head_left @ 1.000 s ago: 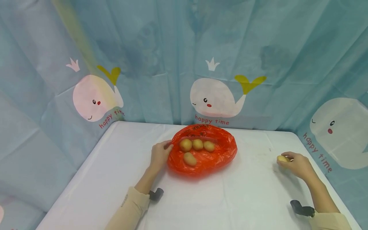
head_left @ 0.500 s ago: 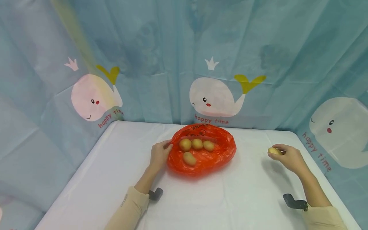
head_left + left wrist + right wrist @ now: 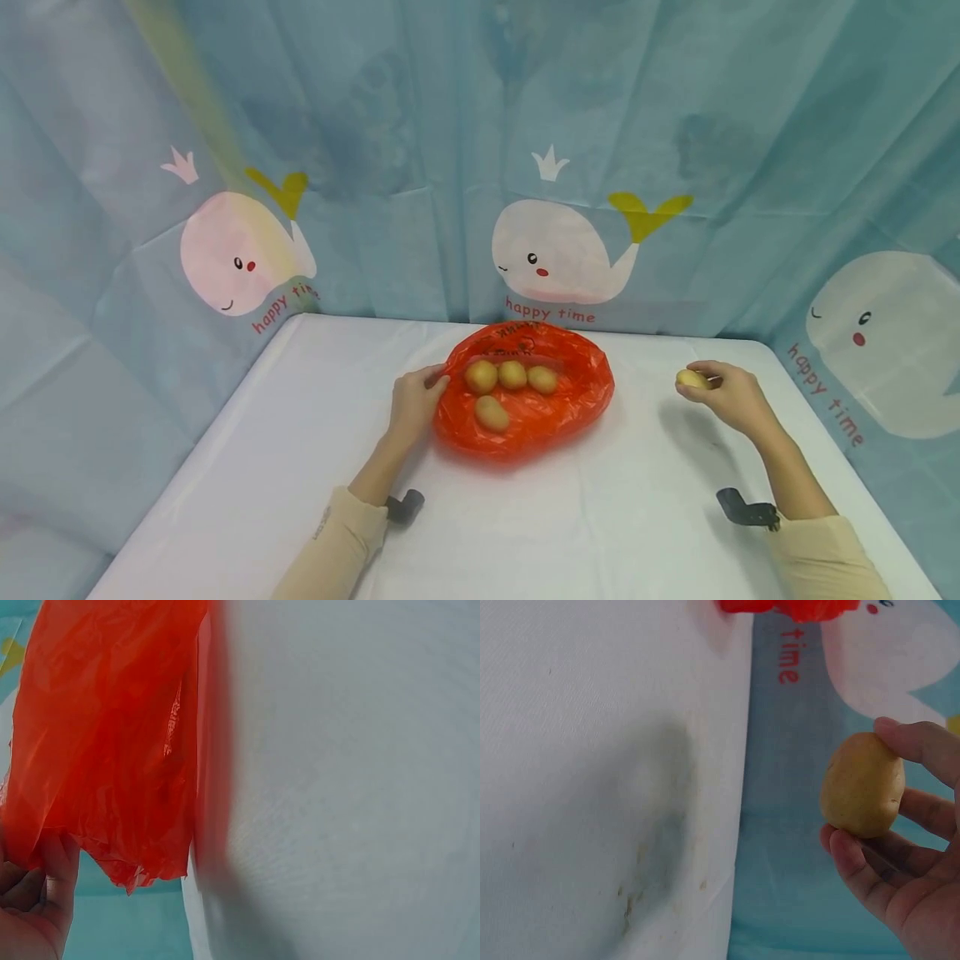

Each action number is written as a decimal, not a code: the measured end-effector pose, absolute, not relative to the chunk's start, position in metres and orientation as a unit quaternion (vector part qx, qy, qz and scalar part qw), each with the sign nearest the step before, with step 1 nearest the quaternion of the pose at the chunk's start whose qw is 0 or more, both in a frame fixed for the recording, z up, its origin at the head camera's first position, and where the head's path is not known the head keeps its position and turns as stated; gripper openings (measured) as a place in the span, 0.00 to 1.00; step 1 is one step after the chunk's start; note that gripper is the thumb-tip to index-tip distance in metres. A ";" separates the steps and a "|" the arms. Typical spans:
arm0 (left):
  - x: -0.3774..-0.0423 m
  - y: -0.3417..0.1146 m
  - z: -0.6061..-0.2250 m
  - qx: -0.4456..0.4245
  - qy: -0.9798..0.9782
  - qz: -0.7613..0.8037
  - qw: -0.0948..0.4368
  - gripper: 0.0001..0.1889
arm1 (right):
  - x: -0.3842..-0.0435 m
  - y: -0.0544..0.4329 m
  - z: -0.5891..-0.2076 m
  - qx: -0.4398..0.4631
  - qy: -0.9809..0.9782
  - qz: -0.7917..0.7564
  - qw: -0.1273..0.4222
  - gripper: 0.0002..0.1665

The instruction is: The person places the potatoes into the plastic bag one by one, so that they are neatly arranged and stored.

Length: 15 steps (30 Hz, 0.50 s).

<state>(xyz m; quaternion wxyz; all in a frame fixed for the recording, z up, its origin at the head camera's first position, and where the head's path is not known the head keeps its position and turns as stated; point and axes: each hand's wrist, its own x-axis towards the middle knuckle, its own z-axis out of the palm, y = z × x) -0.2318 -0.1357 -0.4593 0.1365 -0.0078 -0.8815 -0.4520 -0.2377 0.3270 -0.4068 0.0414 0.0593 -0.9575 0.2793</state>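
Note:
A red plastic bag (image 3: 555,417) stands with its mouth spread wide on the white table, and several potatoes (image 3: 482,377) lie inside it. My left hand (image 3: 412,407) pinches the bag's left rim between thumb and fingers; the left wrist view shows the bag's side (image 3: 112,750) hanging from those fingers. To the right of the bag, my right hand (image 3: 733,398) grips a single potato (image 3: 862,785) above the table, its shadow falling below. Thumb and fingertips press on the potato from opposite sides in the right wrist view.
A white cloth (image 3: 637,517) covers the table, with small brown specks (image 3: 628,911) on the right part. Behind and at the sides hangs a blue curtain (image 3: 420,150) printed with whales. Each wrist carries a black camera mount (image 3: 742,507).
My right hand has lifted the potato off the table's right side and carried it left toward the bag. The left hand has kept its pinch on the rim.

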 end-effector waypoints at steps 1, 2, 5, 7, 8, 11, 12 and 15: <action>-0.232 -0.136 -0.459 -0.008 -0.881 -0.452 0.137 0.16 | -0.239 0.325 -0.406 0.060 -0.957 0.282 0.043 0.33; -0.232 -0.136 -0.458 -0.009 -0.881 -0.452 0.137 0.16 | -0.239 0.323 -0.406 0.060 -0.956 0.283 0.043 0.32; -0.232 -0.136 -0.458 -0.009 -0.881 -0.454 0.134 0.16 | -0.242 0.317 -0.404 0.059 -0.955 0.287 0.041 0.32; -0.232 -0.136 -0.458 -0.008 -0.881 -0.455 0.130 0.16 | -0.244 0.313 -0.402 0.058 -0.956 0.285 0.038 0.33; -0.232 -0.136 -0.457 -0.007 -0.881 -0.455 0.129 0.16 | -0.245 0.311 -0.401 0.058 -0.956 0.285 0.037 0.33; -0.232 -0.136 -0.455 -0.004 -0.880 -0.457 0.128 0.17 | -0.248 0.304 -0.398 0.057 -0.955 0.289 0.030 0.34; -0.232 -0.135 -0.454 -0.004 -0.880 -0.458 0.129 0.17 | -0.249 0.301 -0.397 0.057 -0.955 0.291 0.029 0.34; -0.230 -0.135 -0.454 -0.005 -0.880 -0.457 0.128 0.17 | -0.250 0.294 -0.395 0.060 -0.952 0.301 0.021 0.34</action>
